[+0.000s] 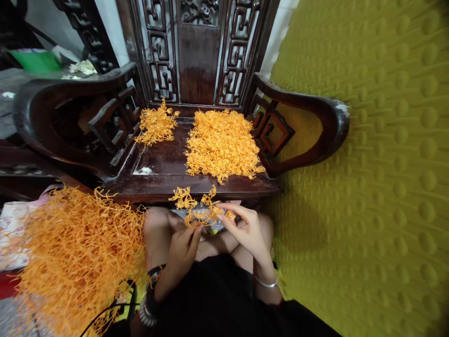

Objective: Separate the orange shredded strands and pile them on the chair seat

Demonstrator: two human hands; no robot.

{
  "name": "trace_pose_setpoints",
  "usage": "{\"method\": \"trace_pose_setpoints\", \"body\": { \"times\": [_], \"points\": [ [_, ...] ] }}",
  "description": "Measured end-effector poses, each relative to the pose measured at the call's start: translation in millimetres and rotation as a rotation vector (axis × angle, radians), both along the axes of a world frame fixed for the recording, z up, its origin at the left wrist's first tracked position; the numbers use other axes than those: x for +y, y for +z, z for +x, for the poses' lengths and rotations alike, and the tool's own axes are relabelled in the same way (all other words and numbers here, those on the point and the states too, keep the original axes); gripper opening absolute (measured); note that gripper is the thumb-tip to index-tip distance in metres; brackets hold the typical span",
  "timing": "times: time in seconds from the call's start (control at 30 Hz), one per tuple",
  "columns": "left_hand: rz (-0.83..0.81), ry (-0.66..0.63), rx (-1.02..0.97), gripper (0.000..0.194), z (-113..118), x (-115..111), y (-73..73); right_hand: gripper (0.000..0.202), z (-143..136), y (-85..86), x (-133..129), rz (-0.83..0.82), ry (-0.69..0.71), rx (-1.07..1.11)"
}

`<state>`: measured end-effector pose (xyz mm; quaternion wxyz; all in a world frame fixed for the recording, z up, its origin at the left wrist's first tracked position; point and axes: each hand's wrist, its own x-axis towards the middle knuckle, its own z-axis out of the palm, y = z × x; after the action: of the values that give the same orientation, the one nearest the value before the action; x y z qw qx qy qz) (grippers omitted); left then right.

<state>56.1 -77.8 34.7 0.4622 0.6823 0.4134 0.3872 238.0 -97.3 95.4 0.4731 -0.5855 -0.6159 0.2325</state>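
My left hand (186, 245) pinches the lower end of a thin, branching orange piece (199, 215) above my lap. The fingers of my right hand (245, 227) are closed on the right side of the same orange strands. Just beyond my hands, on the dark wooden seat (164, 161), lies a wide, dense heap of orange pieces (222, 142). A smaller orange cluster (157, 124) rests at the seat's back left. To the left of my legs is a large tangled pile of orange strands (84, 257).
The seat has curved wooden armrests on the left (70, 79) and right (326, 126) and a carved backrest (199, 61). A yellow-green bumpy surface (368, 187) rises on the right. A green container (37, 61) stands at the upper left.
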Motion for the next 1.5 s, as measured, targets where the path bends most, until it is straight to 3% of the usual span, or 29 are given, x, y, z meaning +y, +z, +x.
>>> {"method": "trace_pose_setpoints", "body": {
  "times": [0.1,0.23,0.37,0.5,0.57,0.63,0.7,0.8,0.9,0.97,1.0,1.07,1.13,1.17,1.23,1.33,1.4,1.5],
  "points": [
    [-0.019,-0.025,0.017,0.025,-4,0,-1.8,0.029,1,-0.3,1,-0.033,0.063,-0.043],
    [-0.066,-0.056,-0.021,0.024,-9,-1,-1.5,0.016,0,-1.0,2,0.039,0.051,0.003],
    [-0.085,-0.166,-0.017,0.029,-9,-7,7.6,0.01,-6,1.5,-4,0.146,-0.035,0.173],
    [-0.129,-0.302,-0.025,0.041,-6,-16,18.9,0.012,-4,15.5,-17,0.135,-0.054,0.244],
    [-0.156,-0.405,-0.037,0.044,-7,-18,19.0,0.013,7,28.8,-23,0.225,-0.181,0.254],
    [-0.213,-0.488,-0.036,0.048,-11,-15,13.1,0.014,27,45.1,-27,0.476,-0.425,0.292],
    [-0.308,-0.474,-0.045,0.051,-19,-10,2.4,0.015,47,61.0,-29,0.762,-0.629,0.293],
    [-0.429,-0.355,-0.097,0.058,-31,-3,-13.7,0.017,59,74.4,-22,0.931,-0.672,0.221],
    [-0.445,-0.255,-0.176,0.06,-32,-1,-18.5,0.023,54,67.7,7,1.093,-0.793,0.134],
    [-0.421,-0.179,-0.244,0.059,-27,-1,-13.9,0.025,53,53.4,37,1.095,-0.873,-0.011],
    [-0.407,-0.141,-0.276,0.058,-23,-1,-10.0,0.027,56,44.4,54,1.0,-0.855,-0.105],
    [-0.375,-0.077,-0.327,0.056,-16,-1,-1.5,0.032,63,25.6,85,0.624,-0.682,-0.316],
    [-0.348,-0.025,-0.36,0.055,-10,1,5.0,0.04,68,9.7,105,0.319,-0.547,-0.388],
    [-0.335,-0.002,-0.371,0.055,-8,2,6.7,0.044,67,4.3,108,0.257,-0.521,-0.363],
    [-0.315,0.033,-0.379,0.054,-7,4,7.1,0.043,59,-0.1,100,0.247,-0.452,-0.217],
    [-0.287,0.064,-0.38,0.053,-7,6,3.6,0.038,37,4.6,64,0.147,-0.05,0.094],
    [-0.263,0.079,-0.38,0.053,-7,6,1.8,0.038,21,9.2,38,0.072,0.157,0.19],
    [-0.243,0.084,-0.368,0.052,-6,6,2.2,0.034,4,11.1,16,0.099,0.173,0.122]
  ]
}}
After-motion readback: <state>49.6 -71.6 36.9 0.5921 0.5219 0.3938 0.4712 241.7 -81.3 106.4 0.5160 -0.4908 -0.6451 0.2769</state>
